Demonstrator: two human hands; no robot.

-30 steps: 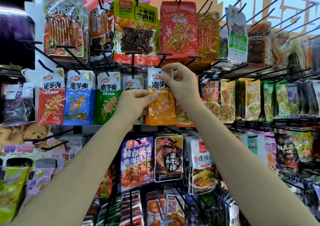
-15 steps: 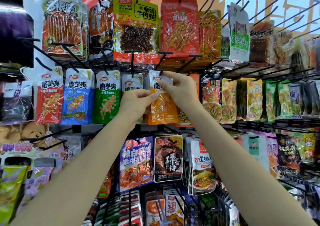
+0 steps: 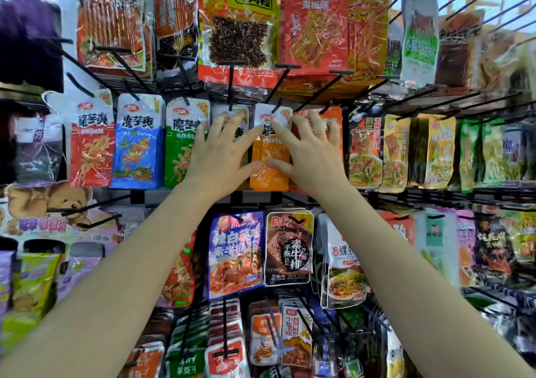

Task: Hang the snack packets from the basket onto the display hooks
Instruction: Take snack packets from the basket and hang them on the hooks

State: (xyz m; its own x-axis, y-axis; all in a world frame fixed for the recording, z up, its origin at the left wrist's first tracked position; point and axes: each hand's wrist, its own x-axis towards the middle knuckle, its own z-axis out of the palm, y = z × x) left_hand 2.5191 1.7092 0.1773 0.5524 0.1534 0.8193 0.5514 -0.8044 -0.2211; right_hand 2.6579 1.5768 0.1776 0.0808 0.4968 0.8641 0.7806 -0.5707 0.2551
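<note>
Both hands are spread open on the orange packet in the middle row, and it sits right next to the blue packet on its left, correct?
Not quite. The head view shows both the left hand and right hand spread open at the orange packet, but the blue packet is not its neighbour: a green packet and another packet behind the left hand hang between them.

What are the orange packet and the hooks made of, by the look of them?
Orange packet: looks like thin glossy plastic film; it shows glare and creases. Hooks: appear to be thin black rods, probably coated metal wire, since they stay straight under loaded packets. Finish looks dull, though blur leaves that open.
</note>
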